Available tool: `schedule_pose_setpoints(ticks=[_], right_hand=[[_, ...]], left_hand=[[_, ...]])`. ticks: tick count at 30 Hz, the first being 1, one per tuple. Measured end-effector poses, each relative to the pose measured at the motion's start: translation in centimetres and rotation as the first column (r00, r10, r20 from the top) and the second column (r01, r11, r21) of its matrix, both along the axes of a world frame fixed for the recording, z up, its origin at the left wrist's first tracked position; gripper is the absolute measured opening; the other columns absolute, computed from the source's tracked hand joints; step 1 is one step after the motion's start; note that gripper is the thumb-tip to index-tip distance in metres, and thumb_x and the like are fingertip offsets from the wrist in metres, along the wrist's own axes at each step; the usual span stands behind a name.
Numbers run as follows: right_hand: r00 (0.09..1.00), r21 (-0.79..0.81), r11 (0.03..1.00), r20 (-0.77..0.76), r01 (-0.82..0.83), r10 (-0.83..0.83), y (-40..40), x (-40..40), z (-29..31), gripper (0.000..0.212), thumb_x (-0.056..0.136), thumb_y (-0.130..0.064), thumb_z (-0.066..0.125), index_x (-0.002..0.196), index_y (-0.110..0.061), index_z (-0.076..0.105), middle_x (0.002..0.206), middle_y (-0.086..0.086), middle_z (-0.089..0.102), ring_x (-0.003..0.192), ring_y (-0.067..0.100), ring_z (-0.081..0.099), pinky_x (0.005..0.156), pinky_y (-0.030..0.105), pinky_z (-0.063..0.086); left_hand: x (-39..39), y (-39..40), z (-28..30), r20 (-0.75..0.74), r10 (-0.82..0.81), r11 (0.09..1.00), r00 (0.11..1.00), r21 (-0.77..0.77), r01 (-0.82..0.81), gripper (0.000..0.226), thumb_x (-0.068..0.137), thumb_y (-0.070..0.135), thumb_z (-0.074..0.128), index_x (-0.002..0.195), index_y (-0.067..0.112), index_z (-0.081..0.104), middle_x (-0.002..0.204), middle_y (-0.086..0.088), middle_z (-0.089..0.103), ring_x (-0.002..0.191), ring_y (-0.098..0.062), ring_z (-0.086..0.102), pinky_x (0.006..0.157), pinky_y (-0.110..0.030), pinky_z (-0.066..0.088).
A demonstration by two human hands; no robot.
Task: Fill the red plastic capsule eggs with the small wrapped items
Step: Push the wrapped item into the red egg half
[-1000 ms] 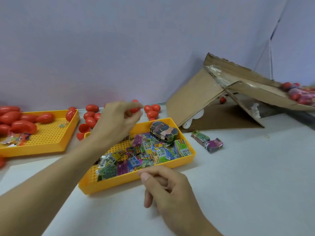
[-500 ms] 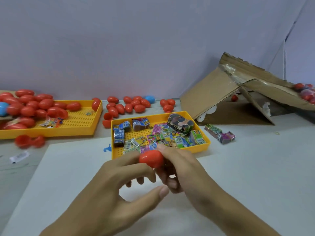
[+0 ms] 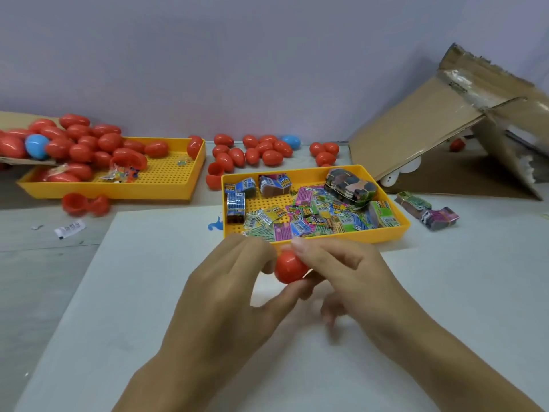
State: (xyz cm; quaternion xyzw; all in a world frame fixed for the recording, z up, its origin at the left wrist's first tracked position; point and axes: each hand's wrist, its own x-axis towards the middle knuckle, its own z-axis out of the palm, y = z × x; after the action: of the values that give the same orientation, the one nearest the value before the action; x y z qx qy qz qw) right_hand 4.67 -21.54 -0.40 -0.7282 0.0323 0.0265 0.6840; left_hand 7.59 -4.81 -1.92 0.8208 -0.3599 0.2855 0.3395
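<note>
Backdrop: plain pale wall behind a grey bench [image 3: 445,292], with a white sheet [image 3: 142,292] laid over its near part.
Head view, hands: left hand [image 3: 225,292] and right hand [image 3: 350,272] meet over the sheet, both gripping one red capsule egg [image 3: 289,267]; fingers of both curl round it, thumb of the left under it.
Egg state: looks closed, though the seam is hidden by fingers.
Step in hand: likely pulling the halves apart; best to pinch each half near the seam and twist gently, keeping the egg above the sheet so a half cannot roll off.
Fillers: small wrapped items [image 3: 309,218] lie in the near yellow tray [image 3: 395,233], just beyond the hands.
Egg stock: loose red eggs [image 3: 255,153] by the wall; more heaped in the left yellow tray [image 3: 118,193].
Right side: torn cardboard box [image 3: 445,123], tipped open.
Stray: two wrapped packs [image 3: 427,211] on the bench beside the near tray.
</note>
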Motion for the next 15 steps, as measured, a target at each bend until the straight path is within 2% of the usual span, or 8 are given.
schedule_pose_setpoints(ticks=[2, 3, 6, 8, 10, 13, 15], right_hand=[[0.998, 0.103, 0.995, -0.06, 0.017, -0.011, -0.4, 0.1, 0.0, 0.032, 0.077, -0.047, 0.066, 0.08, -0.018, 0.079, 0.071, 0.004, 0.069, 0.058, 0.011, 0.06, 0.036, 0.022, 0.041], [0.997, 0.158, 0.987, -0.079, 0.023, -0.011, -0.6, 0.2, 0.0, 0.032, 0.077, -0.045, 0.067, 0.079, -0.015, 0.079, 0.07, 0.006, 0.068, 0.056, 0.012, 0.058, 0.036, 0.021, 0.041], [0.997, 0.224, 0.974, -0.067, 0.038, -0.024, -1.2, 0.3, -0.2, 0.035, 0.077, -0.04, 0.069, 0.085, -0.008, 0.077, 0.072, 0.011, 0.068, 0.055, 0.013, 0.057, 0.037, 0.021, 0.041], [0.997, 0.228, 0.972, -0.062, 0.057, -0.044, -1.3, 0.3, -0.2, 0.034, 0.075, -0.041, 0.07, 0.086, -0.009, 0.077, 0.071, 0.011, 0.068, 0.053, 0.013, 0.057, 0.037, 0.021, 0.04], [0.997, 0.218, 0.974, -0.061, 0.067, -0.055, -1.3, 0.3, 0.0, 0.032, 0.074, -0.043, 0.07, 0.079, -0.012, 0.076, 0.068, 0.011, 0.067, 0.05, 0.014, 0.056, 0.036, 0.02, 0.039], [0.998, 0.184, 0.982, -0.045, 0.051, -0.044, -1.0, 0.1, 0.0, 0.031, 0.076, -0.044, 0.068, 0.068, -0.015, 0.074, 0.062, 0.011, 0.066, 0.044, 0.013, 0.053, 0.034, 0.018, 0.036], [0.999, 0.163, 0.986, -0.034, 0.039, -0.033, -0.8, 0.0, -0.1, 0.032, 0.078, -0.045, 0.066, 0.064, -0.017, 0.072, 0.06, 0.01, 0.065, 0.041, 0.013, 0.051, 0.033, 0.017, 0.034]], left_hand=[[0.0, 0.0, -0.5, -0.038, -0.003, 0.996, 0.999, -0.087, -0.001, 0.036, 0.075, 0.028, 0.081, 0.095, 0.018, 0.053, 0.084, 0.005, 0.063, 0.074, -0.007, 0.054, 0.065, -0.018, 0.047], [-0.1, 0.1, -0.8, -0.101, -0.015, 0.988, 0.995, -0.156, -0.001, 0.037, 0.075, 0.026, 0.082, 0.098, 0.021, 0.053, 0.086, 0.006, 0.064, 0.076, -0.008, 0.06, 0.066, -0.02, 0.05], [-0.6, -0.2, -0.9, -0.373, -0.122, 0.905, 0.92, -0.423, -0.052, 0.029, 0.078, 0.038, 0.077, 0.092, 0.023, 0.056, 0.079, 0.004, 0.064, 0.071, -0.017, 0.066, 0.057, -0.028, 0.053], [-0.7, -0.5, -0.7, -0.555, -0.231, 0.83, 0.799, -0.541, -0.136, 0.026, 0.079, 0.046, 0.071, 0.084, 0.023, 0.059, 0.073, -0.004, 0.064, 0.06, -0.02, 0.063, 0.049, -0.032, 0.053], [-0.5, -0.7, -0.6, -0.662, -0.347, 0.785, 0.664, -0.593, -0.181, 0.028, 0.082, 0.046, 0.069, 0.079, 0.02, 0.061, 0.067, -0.01, 0.063, 0.054, -0.024, 0.06, 0.044, -0.033, 0.049], [-0.4, -0.8, -0.2, -0.721, -0.51, 0.693, 0.469, -0.667, -0.274, 0.03, 0.085, 0.046, 0.058, 0.073, 0.019, 0.064, 0.063, -0.018, 0.06, 0.047, -0.027, 0.056, 0.038, -0.027, 0.043], [-0.7, -1.1, -0.1, -0.723, -0.612, 0.648, 0.322, -0.691, -0.32, 0.034, 0.082, 0.052, 0.057, 0.072, 0.02, 0.066, 0.062, -0.021, 0.059, 0.043, -0.027, 0.054, 0.036, -0.025, 0.042]])
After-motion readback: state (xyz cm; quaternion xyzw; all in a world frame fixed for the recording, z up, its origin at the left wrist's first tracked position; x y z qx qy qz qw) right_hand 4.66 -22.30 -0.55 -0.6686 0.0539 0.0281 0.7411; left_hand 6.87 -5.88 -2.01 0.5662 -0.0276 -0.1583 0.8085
